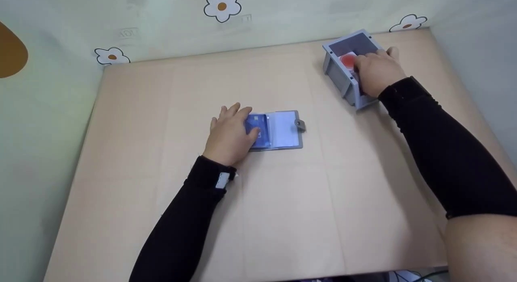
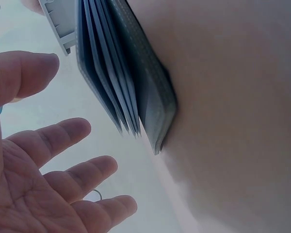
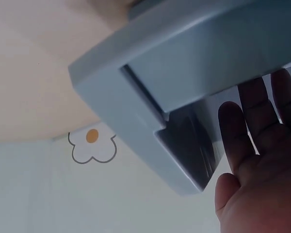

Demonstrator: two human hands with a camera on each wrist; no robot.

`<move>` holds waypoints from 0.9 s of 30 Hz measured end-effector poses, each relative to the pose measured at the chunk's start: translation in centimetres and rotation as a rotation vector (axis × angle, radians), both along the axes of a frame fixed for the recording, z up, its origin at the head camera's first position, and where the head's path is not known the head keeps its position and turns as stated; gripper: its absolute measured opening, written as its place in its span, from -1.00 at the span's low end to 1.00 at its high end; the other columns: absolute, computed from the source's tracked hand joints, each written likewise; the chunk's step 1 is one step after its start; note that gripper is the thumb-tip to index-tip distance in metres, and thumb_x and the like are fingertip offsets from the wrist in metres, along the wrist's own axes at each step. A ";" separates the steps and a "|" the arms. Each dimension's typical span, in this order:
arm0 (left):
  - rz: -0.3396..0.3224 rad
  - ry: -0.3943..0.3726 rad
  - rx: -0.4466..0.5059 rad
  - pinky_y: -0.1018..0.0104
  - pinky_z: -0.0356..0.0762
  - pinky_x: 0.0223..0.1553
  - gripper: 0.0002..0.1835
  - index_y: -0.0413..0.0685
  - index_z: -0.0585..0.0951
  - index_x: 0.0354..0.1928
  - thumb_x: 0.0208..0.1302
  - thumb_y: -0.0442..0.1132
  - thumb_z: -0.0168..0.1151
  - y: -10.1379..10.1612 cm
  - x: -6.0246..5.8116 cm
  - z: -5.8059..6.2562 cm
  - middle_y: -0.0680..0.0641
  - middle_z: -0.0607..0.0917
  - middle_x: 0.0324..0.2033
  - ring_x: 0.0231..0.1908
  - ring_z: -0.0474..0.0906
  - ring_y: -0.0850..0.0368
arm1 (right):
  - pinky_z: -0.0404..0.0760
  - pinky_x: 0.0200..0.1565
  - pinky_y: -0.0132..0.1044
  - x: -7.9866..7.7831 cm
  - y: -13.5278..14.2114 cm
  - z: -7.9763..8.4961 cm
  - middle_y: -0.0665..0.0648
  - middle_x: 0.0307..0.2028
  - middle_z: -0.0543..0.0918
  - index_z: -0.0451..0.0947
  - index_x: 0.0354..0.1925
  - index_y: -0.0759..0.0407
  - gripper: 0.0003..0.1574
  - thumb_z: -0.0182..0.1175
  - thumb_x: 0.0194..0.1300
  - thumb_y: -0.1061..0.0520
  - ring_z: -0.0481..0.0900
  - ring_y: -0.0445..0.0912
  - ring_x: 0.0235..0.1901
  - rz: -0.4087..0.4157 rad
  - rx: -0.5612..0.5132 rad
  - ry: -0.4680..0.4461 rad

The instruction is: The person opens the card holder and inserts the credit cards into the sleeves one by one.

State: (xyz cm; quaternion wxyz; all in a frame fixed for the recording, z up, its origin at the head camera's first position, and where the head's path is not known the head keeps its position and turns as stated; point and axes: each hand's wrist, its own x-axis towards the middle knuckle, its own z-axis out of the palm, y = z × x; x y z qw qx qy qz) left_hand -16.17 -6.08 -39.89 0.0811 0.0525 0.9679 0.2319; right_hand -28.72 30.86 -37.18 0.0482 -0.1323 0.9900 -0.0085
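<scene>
Near the middle of the table lies an open card holder (image 1: 286, 129) with grey edges and a snap tab. My left hand (image 1: 229, 137) rests over its left half with fingers spread, the thumb across a blue card (image 1: 261, 132). From the side, the left wrist view has the holder's clear pages (image 2: 114, 73) fanned beside my straight left fingers (image 2: 77, 174). My right hand (image 1: 381, 70) reaches into a grey bin (image 1: 338, 78), at a white piece with a red disc (image 1: 347, 60). Its thumb and index fingertips are hidden, so I cannot tell whether they pinch that piece.
The bin stands at the table's back right, its open top facing up. Behind the table (image 1: 194, 221) rises a pale wall (image 1: 169, 27) with flower prints. Another wall (image 1: 484, 59) borders the right side. Dark cables (image 1: 430, 275) show below the front edge at the right.
</scene>
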 end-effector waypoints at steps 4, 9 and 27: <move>0.001 -0.003 -0.001 -0.41 -0.11 0.59 -0.32 0.07 0.39 0.56 0.49 0.10 0.21 0.0 0.0 0.0 -0.20 0.22 0.63 0.65 -0.06 -0.34 | 0.08 0.05 0.30 0.0 0.1 0.1 0.46 -0.06 0.65 0.52 0.02 0.30 -0.76 -0.03 0.53 0.25 0.39 0.35 -0.07 0.001 -0.007 0.004; 0.004 -0.003 0.000 -0.41 -0.13 0.59 -0.32 0.07 0.40 0.56 0.49 0.10 0.21 0.0 0.0 0.0 -0.20 0.22 0.63 0.65 -0.06 -0.34 | 0.05 0.01 0.25 -0.1 0.2 0.4 0.41 -0.13 0.68 0.58 0.01 0.22 -0.73 0.00 0.47 0.30 0.38 0.32 -0.13 0.007 -0.018 0.000; 0.002 0.013 -0.010 -0.44 -0.10 0.57 -0.31 0.06 0.40 0.55 0.48 0.10 0.22 0.0 0.0 -0.3 -0.21 0.25 0.62 0.63 -0.03 -0.38 | 0.11 0.47 0.42 1.6 0.6 4.0 0.46 0.03 0.69 0.60 0.10 0.34 -0.71 0.06 0.54 0.25 0.55 0.32 0.02 -0.170 -0.257 -0.070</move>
